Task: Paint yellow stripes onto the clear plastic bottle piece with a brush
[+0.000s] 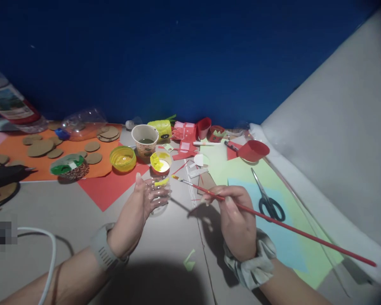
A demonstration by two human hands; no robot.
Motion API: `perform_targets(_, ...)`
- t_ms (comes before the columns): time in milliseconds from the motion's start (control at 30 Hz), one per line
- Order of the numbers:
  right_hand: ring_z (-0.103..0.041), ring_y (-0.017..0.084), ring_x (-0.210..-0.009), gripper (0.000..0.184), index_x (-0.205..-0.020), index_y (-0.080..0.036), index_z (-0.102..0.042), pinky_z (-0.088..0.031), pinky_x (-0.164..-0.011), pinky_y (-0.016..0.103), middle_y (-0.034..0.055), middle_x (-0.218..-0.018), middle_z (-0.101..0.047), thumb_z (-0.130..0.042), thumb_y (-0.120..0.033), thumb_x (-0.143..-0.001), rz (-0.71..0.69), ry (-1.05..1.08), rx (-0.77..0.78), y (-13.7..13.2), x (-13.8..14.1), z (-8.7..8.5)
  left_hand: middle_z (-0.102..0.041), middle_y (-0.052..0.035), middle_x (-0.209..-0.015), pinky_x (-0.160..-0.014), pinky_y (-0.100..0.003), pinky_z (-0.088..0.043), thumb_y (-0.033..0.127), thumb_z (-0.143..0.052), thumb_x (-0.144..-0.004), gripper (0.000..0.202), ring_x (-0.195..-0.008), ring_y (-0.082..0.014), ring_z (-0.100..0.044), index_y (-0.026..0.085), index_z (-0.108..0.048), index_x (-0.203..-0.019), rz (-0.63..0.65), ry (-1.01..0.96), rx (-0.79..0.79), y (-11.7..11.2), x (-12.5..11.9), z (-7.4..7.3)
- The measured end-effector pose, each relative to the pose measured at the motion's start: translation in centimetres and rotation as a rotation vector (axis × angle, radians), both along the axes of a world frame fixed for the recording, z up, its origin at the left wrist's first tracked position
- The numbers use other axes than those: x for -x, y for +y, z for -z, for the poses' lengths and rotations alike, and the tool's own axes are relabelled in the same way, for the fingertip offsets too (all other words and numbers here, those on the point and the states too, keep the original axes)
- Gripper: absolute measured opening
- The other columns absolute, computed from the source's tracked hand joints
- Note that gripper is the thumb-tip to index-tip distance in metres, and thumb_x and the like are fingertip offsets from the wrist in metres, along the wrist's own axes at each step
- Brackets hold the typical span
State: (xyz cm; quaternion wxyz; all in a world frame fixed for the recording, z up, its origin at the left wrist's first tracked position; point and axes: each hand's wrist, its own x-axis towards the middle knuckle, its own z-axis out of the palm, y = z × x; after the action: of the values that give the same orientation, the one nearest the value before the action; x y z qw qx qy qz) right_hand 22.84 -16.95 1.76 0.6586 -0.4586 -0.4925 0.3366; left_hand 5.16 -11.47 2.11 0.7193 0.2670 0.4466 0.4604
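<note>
- At far left, you had a large labelled bottle [12, 99] standing tilted in view; nearer, a dark tool with a pointed tip [6, 174].
- Next right: orange paper [102, 168] with cardboard discs [40, 148] on it, and a clear bottle [85, 123] with a blue cap lying at the far side.
- Green-painted container [78, 170] sat at the orange paper's near edge; yellow bowl [123, 167] to its right.
- Your left hand [131, 216] was grasping a clear plastic piece [161, 182] with a yellow paint band; couldn't tell if your fingers were around or inside it.
- Paper cup [145, 149] with dark liquid stood beyond; the paint tub [161, 172], yellow and white inside, sat just past the plastic piece.
- Your right hand [239, 222] was pinching a red paintbrush [285, 225], its yellow tip pointing left, apart from the plastic piece and near the tub.
- Right of that hand: black-handled scissors [265, 195] on blue paper [292, 245], over light green paper [320, 254]; a red cone-like item [254, 151] lay farther off.
</note>
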Motion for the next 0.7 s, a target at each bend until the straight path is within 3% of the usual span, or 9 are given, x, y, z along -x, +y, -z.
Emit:
perform_targets(133,-0.062,0.017,-0.080,0.018,-0.094,-0.023,-0.057,-0.051,-0.072,0.037,0.0018,-0.085,-0.064,-0.041,-0.016,-0.092,-0.128,-0.022,-0.028,-0.19,-0.12,0.13,-0.069,-0.0128,-0.087,-0.075,-0.035,-0.053,0.064,-0.041,-0.084,0.059,-0.080,-0.0214,-0.065,0.010,-0.060,-0.099,-0.005,0.002,-0.010,-0.12,0.01,-0.09)
perform_targets(300,-0.063,0.015,-0.083,0.018,-0.093,-0.023,-0.058,-0.051,-0.076,0.035,0.0010,-0.087,-0.064,-0.042,-0.015,-0.092,-0.035,-0.022,0.011,-0.04,-0.15,0.26,-0.069,-0.0133,-0.091,-0.074,-0.035,-0.053,0.065,-0.045,-0.082,0.059,-0.079,-0.0211,-0.065,0.010,-0.062,-0.095,-0.002,-0.014,-0.021,-0.04,0.07,0.12)
perform_targets(433,-0.064,0.017,-0.084,0.015,-0.094,-0.023,-0.058,-0.051,-0.076,0.036,0.0019,-0.087,-0.064,-0.043,-0.019,-0.093,-0.087,-0.061,-0.025,0.02,-0.21,0.20,-0.068,-0.0127,-0.089,-0.074,-0.034,-0.054,0.064,-0.041,-0.084,0.059,-0.080,-0.0209,-0.065,0.010,-0.061,-0.097,-0.003,-0.001,-0.019,0.03,0.05,0.17)
perform_targets(533,-0.063,0.016,-0.084,0.016,-0.094,-0.023,-0.057,-0.051,-0.077,0.034,0.0014,-0.088,-0.064,-0.042,-0.018,-0.093,-0.017,-0.072,0.037,0.02,-0.26,0.26,-0.069,-0.0138,-0.091,-0.074,-0.034,-0.054,0.063,-0.039,-0.085,0.059,-0.079,-0.0206,-0.065,0.009,-0.061,-0.096,0.012,0.007,-0.028,0.02,0.02,0.12)
perform_targets(700,-0.063,0.016,-0.085,0.016,-0.096,-0.023,-0.058,-0.051,-0.077,0.035,0.0015,-0.089,-0.064,-0.043,-0.019,-0.093,-0.070,-0.096,-0.028,0.01,-0.19,0.39,-0.069,-0.0135,-0.092,-0.075,-0.033,-0.054,0.064,-0.041,-0.084,0.059,-0.080,-0.0206,-0.066,0.010,-0.062,-0.096,0.008,0.010,-0.033,-0.09,0.02,-0.05)
